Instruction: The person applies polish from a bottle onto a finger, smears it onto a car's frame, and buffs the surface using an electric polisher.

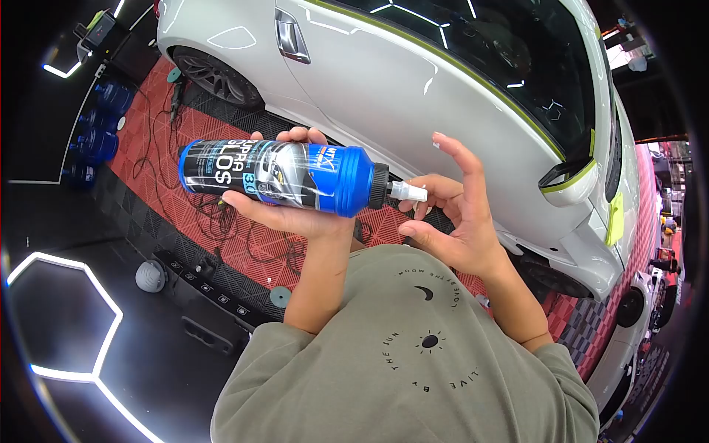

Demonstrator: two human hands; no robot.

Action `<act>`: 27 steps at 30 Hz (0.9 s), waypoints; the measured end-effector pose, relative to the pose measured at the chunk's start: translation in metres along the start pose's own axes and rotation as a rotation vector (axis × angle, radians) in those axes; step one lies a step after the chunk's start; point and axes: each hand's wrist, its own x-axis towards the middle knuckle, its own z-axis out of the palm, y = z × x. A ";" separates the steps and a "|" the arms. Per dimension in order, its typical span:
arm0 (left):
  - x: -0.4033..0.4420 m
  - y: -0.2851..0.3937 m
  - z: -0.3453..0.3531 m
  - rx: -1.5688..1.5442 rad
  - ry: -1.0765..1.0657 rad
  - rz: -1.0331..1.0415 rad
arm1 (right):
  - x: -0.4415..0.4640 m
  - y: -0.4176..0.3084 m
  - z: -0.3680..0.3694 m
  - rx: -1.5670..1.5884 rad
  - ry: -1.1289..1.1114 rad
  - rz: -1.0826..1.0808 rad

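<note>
A blue bottle (347, 177) with a black-and-silver label lies almost level in front of the chest, its black collar and clear-and-white nozzle (408, 192) pointing right. My left hand (284, 214) is wrapped round the bottle's label part, thumb in front and fingertips showing over the far side. My right hand (458, 214) is beside the nozzle with its fingers apart, the index finger raised and the thumb stretched out. Some of its lower fingers are close behind the nozzle tip; whether they touch it is not clear.
A white car (384, 81) with masking tape round its windows stands ahead, its mirror (569, 181) at right. Cables (148, 133) and a polisher (176, 100) lie on the red-and-black floor. Blue water bottles (100, 144) are at left, a black cart (221, 295) at lower left.
</note>
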 end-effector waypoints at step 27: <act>0.055 0.065 0.052 0.213 -0.274 -0.255 | -0.028 0.049 0.002 0.706 -0.060 0.451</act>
